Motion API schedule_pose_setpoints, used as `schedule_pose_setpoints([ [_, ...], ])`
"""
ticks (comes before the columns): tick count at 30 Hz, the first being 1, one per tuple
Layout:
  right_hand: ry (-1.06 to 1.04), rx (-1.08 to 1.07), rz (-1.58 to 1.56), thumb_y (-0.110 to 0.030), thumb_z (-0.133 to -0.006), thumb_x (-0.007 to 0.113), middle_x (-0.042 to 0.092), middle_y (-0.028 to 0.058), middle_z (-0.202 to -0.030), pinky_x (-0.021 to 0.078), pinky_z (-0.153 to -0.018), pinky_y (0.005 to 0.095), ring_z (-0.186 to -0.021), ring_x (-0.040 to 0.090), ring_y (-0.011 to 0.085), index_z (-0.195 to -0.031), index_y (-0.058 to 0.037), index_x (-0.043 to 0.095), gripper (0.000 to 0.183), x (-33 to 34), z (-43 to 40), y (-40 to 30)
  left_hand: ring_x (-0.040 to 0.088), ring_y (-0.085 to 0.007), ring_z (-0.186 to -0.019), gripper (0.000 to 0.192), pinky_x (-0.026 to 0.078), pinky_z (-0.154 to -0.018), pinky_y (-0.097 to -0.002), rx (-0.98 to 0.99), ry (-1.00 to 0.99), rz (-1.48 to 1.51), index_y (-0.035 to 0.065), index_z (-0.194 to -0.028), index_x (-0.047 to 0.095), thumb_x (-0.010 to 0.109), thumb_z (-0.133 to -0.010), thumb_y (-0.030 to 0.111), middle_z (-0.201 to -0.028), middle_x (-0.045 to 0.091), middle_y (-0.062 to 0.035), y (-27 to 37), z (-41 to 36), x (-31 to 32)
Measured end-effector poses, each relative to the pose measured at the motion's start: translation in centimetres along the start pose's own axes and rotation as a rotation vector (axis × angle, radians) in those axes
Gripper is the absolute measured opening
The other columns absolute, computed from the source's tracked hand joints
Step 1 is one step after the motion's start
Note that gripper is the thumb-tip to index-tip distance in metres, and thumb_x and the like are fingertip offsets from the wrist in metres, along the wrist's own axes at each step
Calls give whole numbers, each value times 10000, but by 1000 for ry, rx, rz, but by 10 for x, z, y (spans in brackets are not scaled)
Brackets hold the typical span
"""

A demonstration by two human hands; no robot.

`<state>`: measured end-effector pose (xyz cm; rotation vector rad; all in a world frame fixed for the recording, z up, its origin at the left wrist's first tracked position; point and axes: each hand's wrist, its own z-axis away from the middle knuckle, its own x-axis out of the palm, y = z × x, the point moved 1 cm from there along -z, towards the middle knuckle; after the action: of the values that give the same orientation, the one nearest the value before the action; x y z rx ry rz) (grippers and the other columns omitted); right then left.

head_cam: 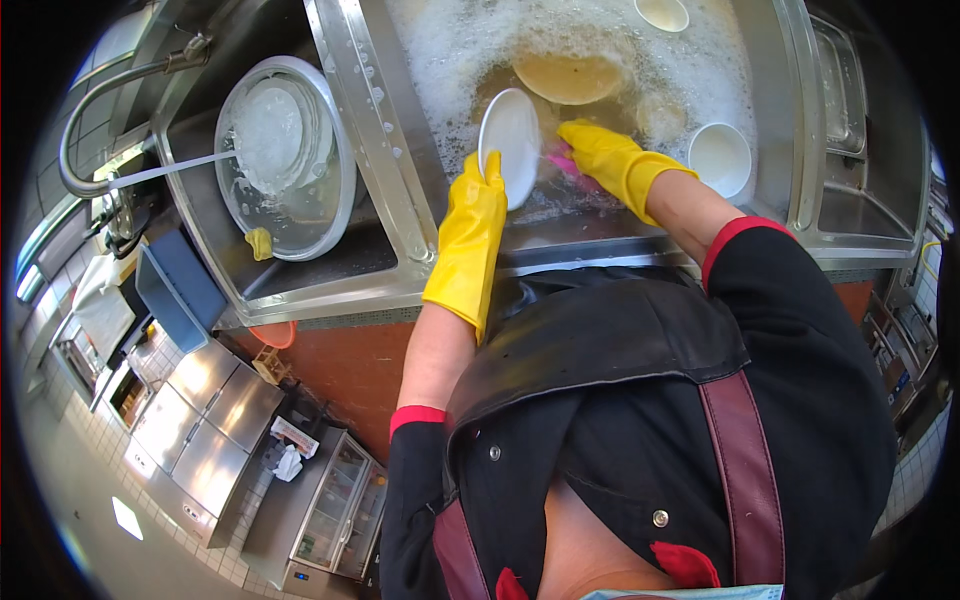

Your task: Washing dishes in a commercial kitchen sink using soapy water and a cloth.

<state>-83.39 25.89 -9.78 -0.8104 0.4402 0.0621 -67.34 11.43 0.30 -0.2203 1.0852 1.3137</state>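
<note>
My left hand [478,206], in a yellow rubber glove, grips a white plate [510,146] by its near rim. The plate is tilted up on edge over the soapy water [457,67] of a steel sink basin. Just to the right of it my right hand [611,161], gloved the same way, is closed around a pink cloth or scrubber [574,166], mostly hidden by the fingers. A large round dish [574,75] lies under the water beyond my hands. A white bowl [720,160] sits in the suds to the right, and a second white bowl [662,12] floats or rests farther off.
In the left basin, a faucet [127,67] runs water into a big round tub [345,180] holding stacked white plates [274,135]. A yellow cloth [259,244] hangs on its rim. Steel dividers [390,150] separate the basins. A clear tray [840,82] stands in the right basin.
</note>
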Motion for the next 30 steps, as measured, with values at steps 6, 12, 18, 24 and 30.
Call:
schedule_pose_setpoints([
  [6, 98, 216, -430, -197, -896, 639, 638, 88, -978, 499, -627, 271, -768, 592, 125, -1136, -66, 603, 276, -47, 37, -17, 581, -412, -1078, 372, 465, -923, -425, 447, 68, -108, 203, -1200, 626, 526, -862, 85, -1164, 634, -174, -17, -5, 8],
  [12, 4, -218, -447, -195, -891, 647, 657, 75, -1024, 489, -754, 272, -839, 583, 130, -1156, -20, 586, 324, -49, 72, -84, 401, -358, -1335, 668, 369, -1067, -444, 380, 281, -361, 231, -1420, 414, 587, -809, 24, -1485, 378, -154, 5, 5, 24],
  [18, 5, -513, -717, -156, -916, 571, 642, 90, -1109, 443, -923, 330, -1046, 577, 215, -1175, -27, 581, 289, 23, -2, -79, 472, -263, -1258, 745, 453, -1002, -391, -162, -331, 1459, 248, -1414, 328, 602, -784, -42, -1314, 473, -92, 13, 14, 24],
  [24, 229, 61, -511, -197, -899, 571, 651, 149, -1014, 488, -807, 372, -928, 609, 269, -1132, -34, 585, 285, 48, -10, -20, 465, -236, -1219, 779, 413, -971, -340, -338, 93, 1085, 106, -1513, 171, 635, -895, 206, -1446, 380, -116, 0, -7, 31],
  [30, 266, 6, -288, -229, -838, 635, 587, 254, -1121, 462, -880, 423, -1050, 578, 378, -1173, -24, 557, 401, 47, 33, -77, 640, -225, -946, 578, 493, -792, -355, -400, -65, 929, 44, -1202, 624, 584, -886, 526, -1056, 678, -113, 13, -7, 31],
])
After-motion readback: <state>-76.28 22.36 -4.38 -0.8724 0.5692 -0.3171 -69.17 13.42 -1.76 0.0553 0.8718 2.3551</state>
